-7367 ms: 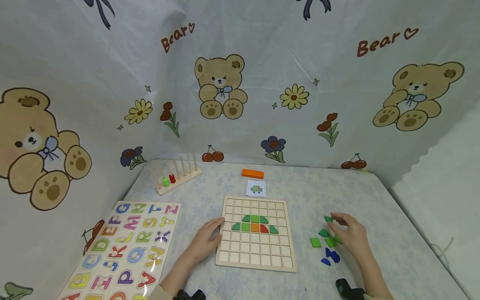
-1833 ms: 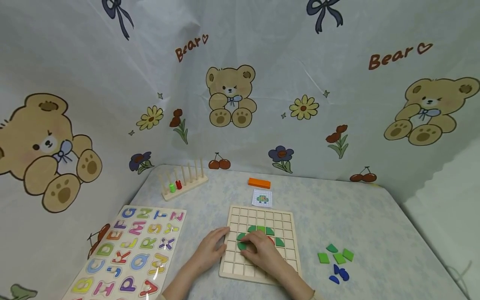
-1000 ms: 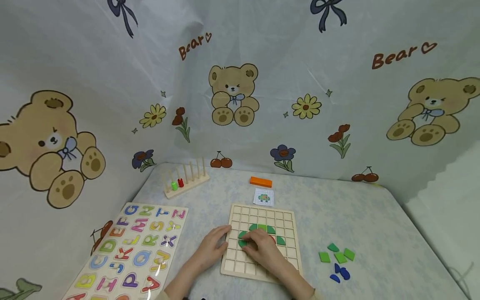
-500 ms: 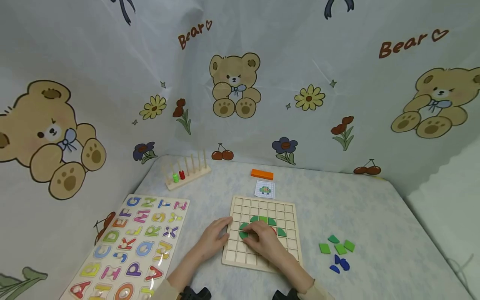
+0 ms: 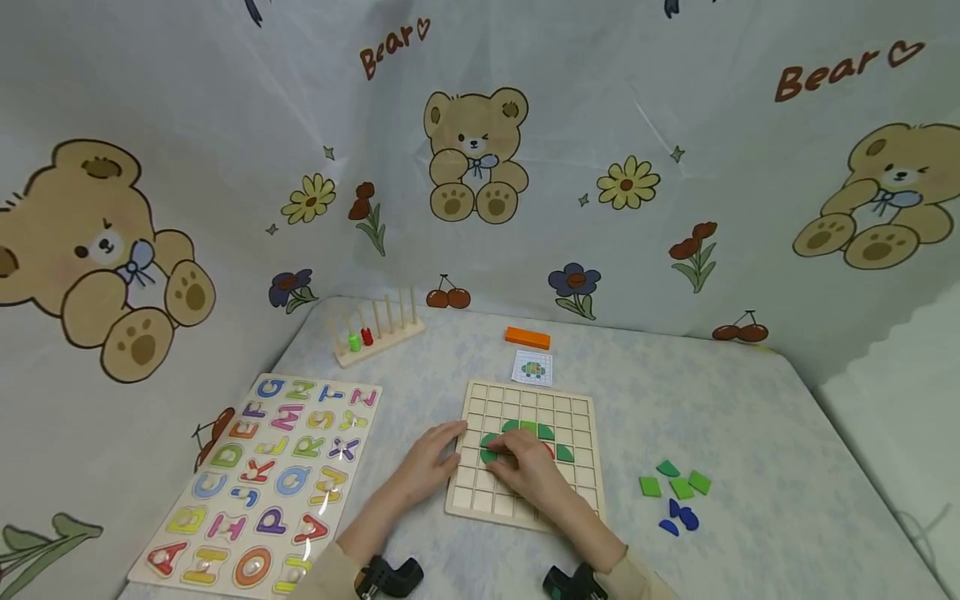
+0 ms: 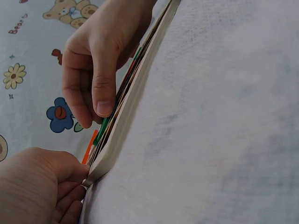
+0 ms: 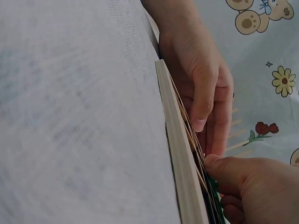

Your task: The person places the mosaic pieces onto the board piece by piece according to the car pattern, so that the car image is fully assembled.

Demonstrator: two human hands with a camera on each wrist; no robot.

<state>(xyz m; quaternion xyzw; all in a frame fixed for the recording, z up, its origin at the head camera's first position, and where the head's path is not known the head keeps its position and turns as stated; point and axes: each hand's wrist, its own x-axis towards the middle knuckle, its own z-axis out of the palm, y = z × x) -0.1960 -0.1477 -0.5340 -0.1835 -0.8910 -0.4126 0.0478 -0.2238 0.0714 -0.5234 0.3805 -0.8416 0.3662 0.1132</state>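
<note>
A wooden grid board (image 5: 468, 492) lies on the table. My left hand (image 5: 425, 465) rests against its left edge with thumb and fingertips. Over the board, my right hand (image 5: 532, 471) pinches a green quarter-circle piece (image 5: 487, 457) at a cell on the left; in the left wrist view this green piece (image 6: 102, 128) shows under the thumb. Other pieces sit in the grid: a green square (image 5: 528, 427), green quarter-circles (image 5: 546, 432), and a red piece (image 5: 550, 450) mostly hidden behind my right hand. Behind the board lies a pattern card (image 5: 532, 368) with a small coloured picture.
Loose green squares (image 5: 650, 487), a green quarter-circle (image 5: 667, 468) and blue pieces (image 5: 688, 518) lie right of the board. A letter puzzle (image 5: 273, 483) is at the left, with a wooden peg rack (image 5: 381, 342) behind. An orange block (image 5: 527, 337) lies beyond the card.
Several seconds ago my right hand was at the loose pieces on the right; it has since come left over the board. Over the last second it stays there while the head view tilts down.
</note>
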